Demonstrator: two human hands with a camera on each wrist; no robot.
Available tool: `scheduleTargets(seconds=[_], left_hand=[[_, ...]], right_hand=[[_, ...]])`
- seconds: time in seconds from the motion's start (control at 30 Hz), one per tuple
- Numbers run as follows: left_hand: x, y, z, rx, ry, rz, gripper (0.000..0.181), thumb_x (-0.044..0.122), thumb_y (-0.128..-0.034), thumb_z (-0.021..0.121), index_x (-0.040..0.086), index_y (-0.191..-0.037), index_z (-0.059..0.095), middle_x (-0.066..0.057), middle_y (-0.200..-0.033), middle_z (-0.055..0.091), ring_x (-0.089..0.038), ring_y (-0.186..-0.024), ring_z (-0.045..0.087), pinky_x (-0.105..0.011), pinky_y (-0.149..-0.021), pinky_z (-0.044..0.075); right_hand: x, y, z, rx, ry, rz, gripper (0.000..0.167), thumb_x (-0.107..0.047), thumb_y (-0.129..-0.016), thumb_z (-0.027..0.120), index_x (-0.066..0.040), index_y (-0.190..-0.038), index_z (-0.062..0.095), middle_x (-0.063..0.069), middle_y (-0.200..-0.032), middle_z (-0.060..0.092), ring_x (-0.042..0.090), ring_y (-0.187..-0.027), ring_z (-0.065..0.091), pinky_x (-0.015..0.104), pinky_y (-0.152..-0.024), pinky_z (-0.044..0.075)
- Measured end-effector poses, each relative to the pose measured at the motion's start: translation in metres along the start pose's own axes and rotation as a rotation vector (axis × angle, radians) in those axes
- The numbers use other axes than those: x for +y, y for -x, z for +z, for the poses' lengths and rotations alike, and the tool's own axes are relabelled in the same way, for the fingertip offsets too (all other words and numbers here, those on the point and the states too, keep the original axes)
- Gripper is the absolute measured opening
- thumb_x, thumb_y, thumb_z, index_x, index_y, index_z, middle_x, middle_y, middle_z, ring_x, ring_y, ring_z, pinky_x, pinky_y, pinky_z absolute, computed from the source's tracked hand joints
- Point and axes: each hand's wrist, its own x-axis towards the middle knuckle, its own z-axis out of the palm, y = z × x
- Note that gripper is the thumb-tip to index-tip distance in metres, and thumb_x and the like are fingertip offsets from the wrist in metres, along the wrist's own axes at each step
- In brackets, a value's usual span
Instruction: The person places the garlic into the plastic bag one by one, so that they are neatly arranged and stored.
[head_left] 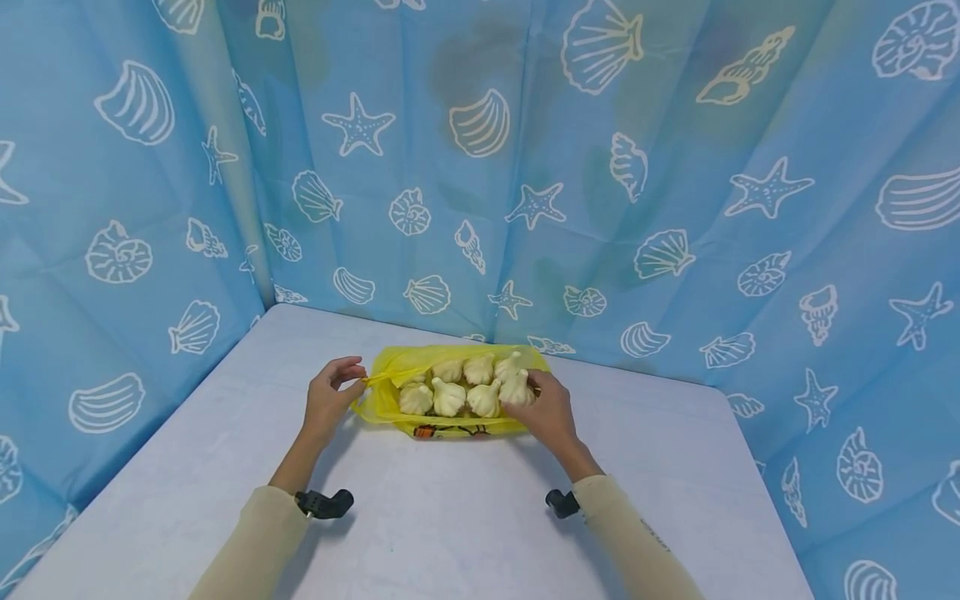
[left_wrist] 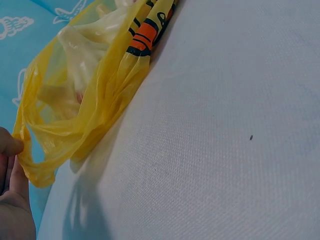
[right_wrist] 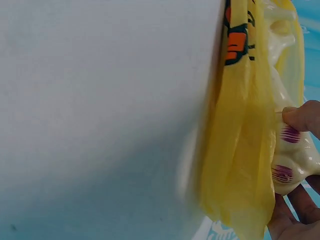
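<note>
A yellow plastic bag [head_left: 387, 398] lies spread on the table, its mouth facing up, with several white garlic bulbs [head_left: 449, 398] in it. At the bag's left end my left hand [head_left: 327, 402] pinches a strip of the plastic between thumb and fingers; the left wrist view shows the bag's looped edge [left_wrist: 40, 172] at the thumb. My right hand [head_left: 553, 414] grips a garlic bulb [right_wrist: 290, 155] at the bag's right end, thumb on one side and fingers on the other. Purple streaks mark this bulb. Bulbs deeper in the bag are partly hidden.
A white cloth covers the table [head_left: 450, 533]. Behind and at the sides hangs a blue curtain [head_left: 450, 208] printed with shells and starfish. Dark print [left_wrist: 142, 37] with orange marks shows on the bag's near side.
</note>
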Motion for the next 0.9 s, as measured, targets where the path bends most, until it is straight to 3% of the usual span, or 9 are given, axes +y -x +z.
scheduleTargets(seconds=[0.17,0.43,0.7,0.9], left_hand=[[0.017,0.006,-0.001,-0.001,0.002,0.008,0.040,-0.007,-0.0871,0.061,-0.005,-0.127,0.055,-0.026,-0.113,0.060,-0.035,-0.112,0.057,-0.015,-0.088,0.049],[-0.017,-0.007,0.002,0.013,-0.005,-0.015,0.043,-0.002,-0.0884,0.062,0.000,-0.131,0.055,-0.018,-0.114,0.061,-0.027,-0.113,0.058,-0.012,-0.090,0.046],[-0.022,-0.007,0.002,0.029,-0.033,-0.029,0.042,0.002,-0.0880,0.064,0.006,-0.129,0.057,-0.011,-0.112,0.062,-0.020,-0.111,0.058,-0.030,-0.100,0.047],[-0.024,-0.007,0.001,0.026,-0.010,-0.019,0.043,-0.001,-0.0870,0.064,0.002,-0.129,0.056,-0.014,-0.112,0.062,-0.023,-0.111,0.058,-0.017,-0.090,0.049]], right_hand=[[0.002,0.002,0.003,0.000,0.004,-0.009,0.056,-0.021,-0.070,0.087,-0.003,-0.117,0.064,0.009,-0.109,0.065,0.024,-0.104,0.060,0.041,-0.089,0.052],[0.008,0.007,0.008,-0.012,0.023,0.000,0.054,-0.020,-0.069,0.088,-0.001,-0.115,0.065,0.010,-0.107,0.065,0.025,-0.101,0.060,0.042,-0.087,0.052],[0.010,0.011,0.010,-0.023,0.035,-0.010,0.056,-0.019,-0.070,0.087,0.000,-0.117,0.064,0.013,-0.110,0.063,0.029,-0.103,0.060,0.046,-0.088,0.051],[0.014,0.012,0.014,-0.052,0.081,-0.029,0.058,-0.019,-0.072,0.086,0.001,-0.121,0.062,0.014,-0.113,0.062,0.030,-0.105,0.059,0.047,-0.088,0.051]])
